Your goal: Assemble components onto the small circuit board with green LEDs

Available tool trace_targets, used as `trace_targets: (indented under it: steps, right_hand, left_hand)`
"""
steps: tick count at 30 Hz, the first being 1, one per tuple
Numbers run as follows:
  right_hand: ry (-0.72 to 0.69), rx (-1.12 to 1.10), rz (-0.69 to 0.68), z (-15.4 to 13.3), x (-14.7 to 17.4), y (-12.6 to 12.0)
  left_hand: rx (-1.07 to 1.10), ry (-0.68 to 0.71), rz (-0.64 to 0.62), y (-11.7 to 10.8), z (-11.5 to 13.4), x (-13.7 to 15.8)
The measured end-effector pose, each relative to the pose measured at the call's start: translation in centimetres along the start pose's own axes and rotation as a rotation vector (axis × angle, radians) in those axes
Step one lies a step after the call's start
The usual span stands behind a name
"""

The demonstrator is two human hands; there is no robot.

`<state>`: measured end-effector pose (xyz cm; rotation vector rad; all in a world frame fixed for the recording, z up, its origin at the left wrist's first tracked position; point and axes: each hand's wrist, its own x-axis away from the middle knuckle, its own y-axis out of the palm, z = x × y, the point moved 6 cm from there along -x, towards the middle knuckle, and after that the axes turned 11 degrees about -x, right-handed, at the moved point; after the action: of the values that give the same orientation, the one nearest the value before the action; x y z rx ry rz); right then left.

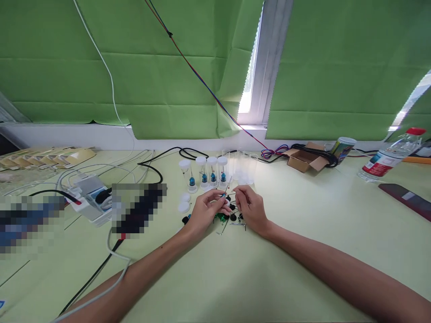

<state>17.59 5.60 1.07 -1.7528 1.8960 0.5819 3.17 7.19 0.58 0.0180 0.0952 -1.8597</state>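
Observation:
Both my hands meet above a cluster of small parts on the table. My left hand (210, 207) is closed in a pinch on a thin metal rod (229, 183) with a small blue piece near the fingertips. Close beside it, my right hand (249, 206) has its thumb and fingers pressed together; what they grip is too small to make out. Under and between the hands lie black round parts (233, 217), green pieces (221, 217) and thin metal rods (223, 227). Behind them stand several white-capped clear tubes (204, 172) with blue parts inside.
Empty-looking clear tubes (249, 169) stand right of the filled ones. Loose white caps (184, 206) lie left of my hands. At left are a power strip (97, 202) and cables; a white cable crosses my left forearm. A cardboard box (303, 159), bottle (387, 157) and phone (407, 199) are at right.

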Motion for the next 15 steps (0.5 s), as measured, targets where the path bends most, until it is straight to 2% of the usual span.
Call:
trace_targets:
  steps: [15]
  right_hand:
    - [-0.099,0.024,-0.095,-0.60,0.18,0.10]
  left_hand:
    - [0.024,0.006,0.004,0.14,-0.15,-0.15]
